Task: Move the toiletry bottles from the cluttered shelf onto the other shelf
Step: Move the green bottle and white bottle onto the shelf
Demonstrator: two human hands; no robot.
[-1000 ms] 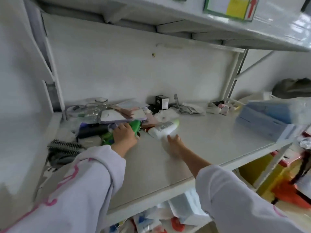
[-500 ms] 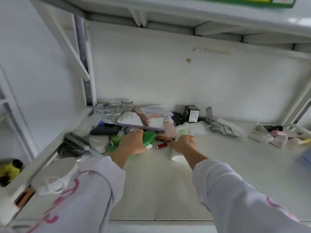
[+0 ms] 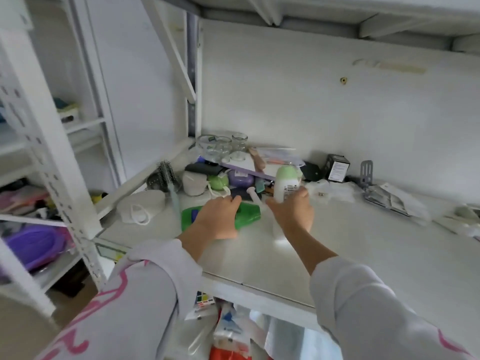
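Observation:
A green bottle lies on its side on the white shelf. My left hand grips it from above and covers its middle. My right hand holds a white bottle with a pale green cap upright, its base lifted just off the shelf. Behind both hands sits a heap of toiletries: a purple soap case, a small green pouch and a white pump tube.
A hairbrush and a white face mask lie at the shelf's left. Glass jars stand at the back. A black box and a metal bracket sit further right. A second white rack with a purple basin stands to the left.
My right hand has picked up the white bottle, which lay flat, and stood it upright. My left hand has drawn the green bottle toward me. The view has swung left.

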